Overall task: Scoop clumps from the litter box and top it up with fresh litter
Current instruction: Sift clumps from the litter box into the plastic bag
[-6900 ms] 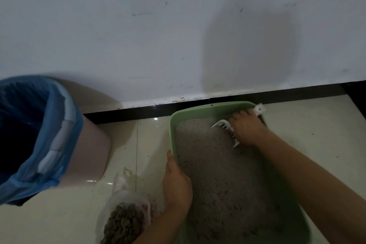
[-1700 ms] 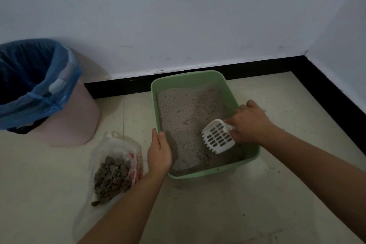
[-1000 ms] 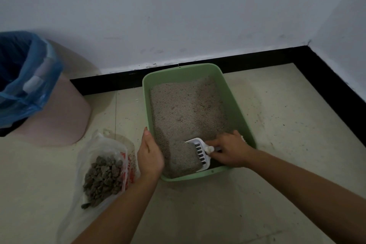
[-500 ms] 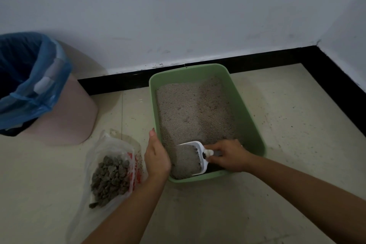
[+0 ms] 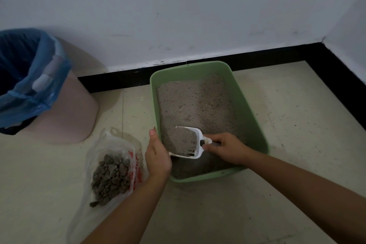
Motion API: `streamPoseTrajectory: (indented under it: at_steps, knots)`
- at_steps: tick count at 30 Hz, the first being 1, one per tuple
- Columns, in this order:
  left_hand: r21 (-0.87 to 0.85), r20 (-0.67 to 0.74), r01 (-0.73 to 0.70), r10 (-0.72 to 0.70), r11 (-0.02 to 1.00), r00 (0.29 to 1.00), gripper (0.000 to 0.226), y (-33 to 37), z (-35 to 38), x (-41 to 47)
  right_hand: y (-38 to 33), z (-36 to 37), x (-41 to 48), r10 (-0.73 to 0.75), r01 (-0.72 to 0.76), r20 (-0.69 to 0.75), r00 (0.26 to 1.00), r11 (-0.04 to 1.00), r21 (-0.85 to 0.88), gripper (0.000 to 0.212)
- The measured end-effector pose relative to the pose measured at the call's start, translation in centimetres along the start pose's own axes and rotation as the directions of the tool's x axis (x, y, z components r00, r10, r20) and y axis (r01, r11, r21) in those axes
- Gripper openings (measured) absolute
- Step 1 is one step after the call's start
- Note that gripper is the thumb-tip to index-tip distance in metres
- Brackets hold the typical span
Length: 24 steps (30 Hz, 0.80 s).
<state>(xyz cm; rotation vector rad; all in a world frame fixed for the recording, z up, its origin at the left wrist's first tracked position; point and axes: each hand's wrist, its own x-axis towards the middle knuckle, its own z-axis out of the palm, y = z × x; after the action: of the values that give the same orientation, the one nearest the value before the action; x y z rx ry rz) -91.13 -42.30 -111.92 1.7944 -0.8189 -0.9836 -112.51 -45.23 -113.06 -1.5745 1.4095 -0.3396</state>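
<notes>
Gripped by right hand (image 5: pixel 227 149), fingers curled round handle: white scoop (image 5: pixel 186 142), loaded with grey litter, held over near-left corner of green litter box (image 5: pixel 252 109), lower centre of frame. Left hand (image 5: pixel 158 157) laid on box's left rim, fingers hidden, so grasp can't be told. Clear bag (image 5: pixel 95 156) of dark clumps (image 5: pixel 111 178) seen just left of box. Pink bin (image 5: pixel 75 117) with blue liner (image 5: pixel 39 81) seen far left.

We are looking at a smooth, matt plastic litter box (image 5: pixel 250 113) holding grainy litter (image 5: pixel 194 101), a smooth plastic scoop (image 5: pixel 198 138), rough clumps (image 5: pixel 111 176) in a thin, crinkled clear plastic bag (image 5: pixel 99 150), and a glossy plastic-film liner (image 5: pixel 39 79).
</notes>
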Motion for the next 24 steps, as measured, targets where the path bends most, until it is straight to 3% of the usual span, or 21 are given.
streamPoseTrajectory:
  at_steps: [11, 16, 20, 24]
  knots:
    - [-0.004, -0.004, 0.025, -0.025, 1.0, 1.0, 0.066, 0.3, -0.1, -0.3, -1.1, -0.7, -0.2, -0.019, 0.014, -0.15, 0.988, 0.999, -0.033, 0.047]
    - [-0.004, 0.023, 0.023, -0.023, 1.0, 0.999, 0.063, 0.5, -0.2, -0.4, -2.0, -0.1, -0.3, -0.055, 0.049, -0.118, 0.992, 0.997, -0.055, 0.034]
    - [-0.003, 0.037, 0.032, -0.032, 0.999, 0.999, 0.068, 0.9, -0.5, -0.7, -2.3, -0.2, -0.9, -0.054, 0.044, -0.123, 0.991, 0.996, -0.082, 0.039]
    - [-0.006, 0.056, 0.06, -0.06, 0.998, 0.997, 0.052, 2.2, -0.7, -1.5, -2.5, -0.1, -1.7, -0.038, 0.015, -0.122, 0.992, 0.983, -0.183, 0.04]
